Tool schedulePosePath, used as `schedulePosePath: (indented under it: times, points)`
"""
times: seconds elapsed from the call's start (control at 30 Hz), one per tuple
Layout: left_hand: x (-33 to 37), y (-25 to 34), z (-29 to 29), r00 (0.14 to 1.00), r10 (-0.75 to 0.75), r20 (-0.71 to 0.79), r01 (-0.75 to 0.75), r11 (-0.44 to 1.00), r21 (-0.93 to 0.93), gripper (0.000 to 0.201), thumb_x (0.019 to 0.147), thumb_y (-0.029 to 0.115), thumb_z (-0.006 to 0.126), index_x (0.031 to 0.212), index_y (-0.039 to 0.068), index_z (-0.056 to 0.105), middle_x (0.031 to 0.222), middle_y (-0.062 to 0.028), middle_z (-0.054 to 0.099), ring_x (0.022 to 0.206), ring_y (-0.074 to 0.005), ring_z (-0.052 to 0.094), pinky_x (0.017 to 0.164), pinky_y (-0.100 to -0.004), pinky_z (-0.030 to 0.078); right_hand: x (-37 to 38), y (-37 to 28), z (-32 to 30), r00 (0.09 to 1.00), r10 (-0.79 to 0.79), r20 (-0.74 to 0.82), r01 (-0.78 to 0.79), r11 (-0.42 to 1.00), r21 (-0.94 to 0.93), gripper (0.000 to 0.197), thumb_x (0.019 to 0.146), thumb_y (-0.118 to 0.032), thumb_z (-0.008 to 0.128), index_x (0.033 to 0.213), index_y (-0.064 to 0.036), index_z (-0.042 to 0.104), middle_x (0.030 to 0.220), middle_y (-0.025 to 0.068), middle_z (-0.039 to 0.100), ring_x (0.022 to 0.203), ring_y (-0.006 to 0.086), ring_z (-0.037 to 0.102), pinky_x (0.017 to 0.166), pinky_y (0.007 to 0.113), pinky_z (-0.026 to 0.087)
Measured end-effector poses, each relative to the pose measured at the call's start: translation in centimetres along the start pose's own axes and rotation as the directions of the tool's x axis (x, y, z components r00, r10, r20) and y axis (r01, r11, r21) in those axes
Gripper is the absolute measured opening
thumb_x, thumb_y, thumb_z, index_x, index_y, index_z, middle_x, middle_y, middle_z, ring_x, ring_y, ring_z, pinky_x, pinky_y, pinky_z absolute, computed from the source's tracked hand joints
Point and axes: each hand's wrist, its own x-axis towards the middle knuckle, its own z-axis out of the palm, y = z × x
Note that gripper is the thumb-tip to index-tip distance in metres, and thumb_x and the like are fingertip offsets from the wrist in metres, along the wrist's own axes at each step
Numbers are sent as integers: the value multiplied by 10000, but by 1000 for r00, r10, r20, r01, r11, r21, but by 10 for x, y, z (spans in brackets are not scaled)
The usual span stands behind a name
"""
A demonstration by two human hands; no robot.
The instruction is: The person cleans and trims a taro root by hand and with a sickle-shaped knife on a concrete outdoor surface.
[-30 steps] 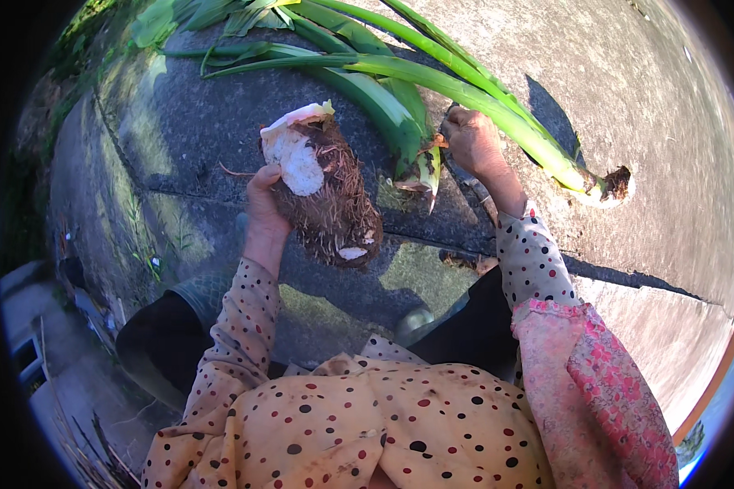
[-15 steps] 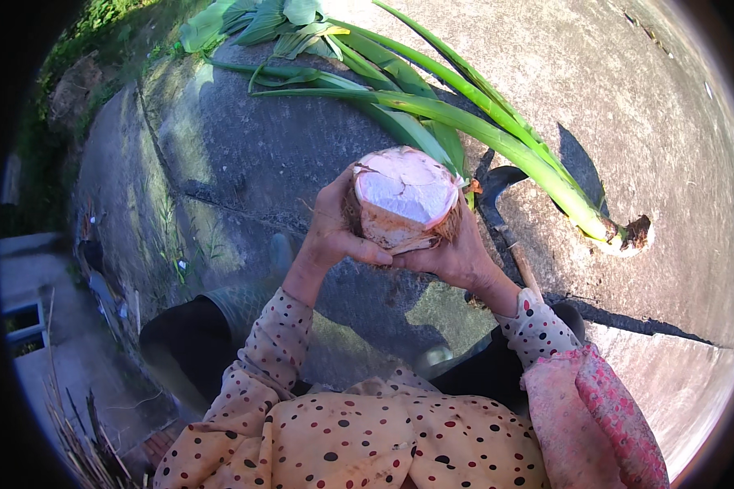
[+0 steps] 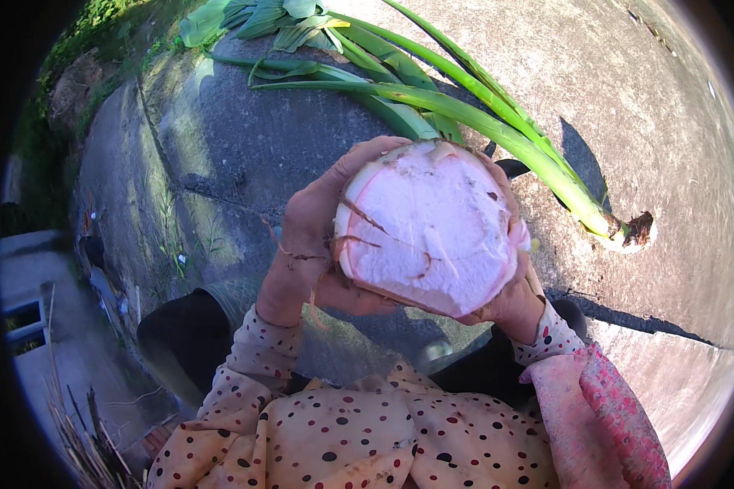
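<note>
Our left hand (image 3: 306, 236) is wrapped around the left side of a thick, fibrous root (image 3: 432, 228), showing both above and below its edge. Our right hand (image 3: 514, 297) grips the same root from the opposite side, so we hold it between the two, raised in front of our body. The root's broad cut face is turned up toward us, pale pinkish white with a pinker rim, and a few brown rootlets stray over it and hang beside the left hand. Much of the right hand is hidden behind the root, so we cannot tell how all its fingers lie.

Beyond both hands, long green stalks (image 3: 501, 137) lie on the concrete ground (image 3: 236, 155), their leaves (image 3: 273, 24) bunched ahead of the left hand and one cut base (image 3: 638, 232) to the right of the right hand. Just beyond the right hand, a dark curved piece (image 3: 512, 168), perhaps a blade, shows partly under the stalks. Nearer than the hands are our dotted shirt (image 3: 334, 432) and, below the right wrist, a pink floral cloth (image 3: 616, 407). Dry sticks (image 3: 98, 444) stand well apart, to the near left of the left hand.
</note>
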Motion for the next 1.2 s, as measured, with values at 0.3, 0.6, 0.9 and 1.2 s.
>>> schedulePosePath:
  times: [0.3,0.6,0.9,1.2]
  points:
    - [-2,77,67,955,-212,-209,160,957,-241,577,711,218,664,1182,-46,461,1139,-167,533,1078,-229,513,933,-353,408,-6,-52,9,979,-108,-173,96,992,-78,531,809,-275,572,1249,-56,372,1165,185,493,1061,269,501,939,382,392]
    - [-2,41,54,997,-71,-13,66,972,-225,654,617,127,707,1197,-37,454,1135,-138,541,1050,-216,532,920,-336,416,-3,-86,36,886,-132,-445,117,991,-61,386,891,-270,470,1220,-77,412,1117,213,517,999,294,535,901,407,426]
    - [17,-7,-4,996,-78,47,87,969,-232,755,523,36,750,1211,-29,446,1131,-109,549,1022,-203,551,906,-319,424,24,-29,-1,997,35,-68,-39,997,-67,824,578,-195,803,1243,29,371,1137,141,525,1048,218,524,920,350,410]
    - [19,-47,-21,874,-484,-38,445,830,-336,501,756,147,670,1192,-5,477,1075,-87,582,924,-176,591,814,-321,480,14,46,-16,802,594,64,-568,726,387,653,620,-98,711,1195,47,439,1071,125,577,955,206,573,867,322,443]
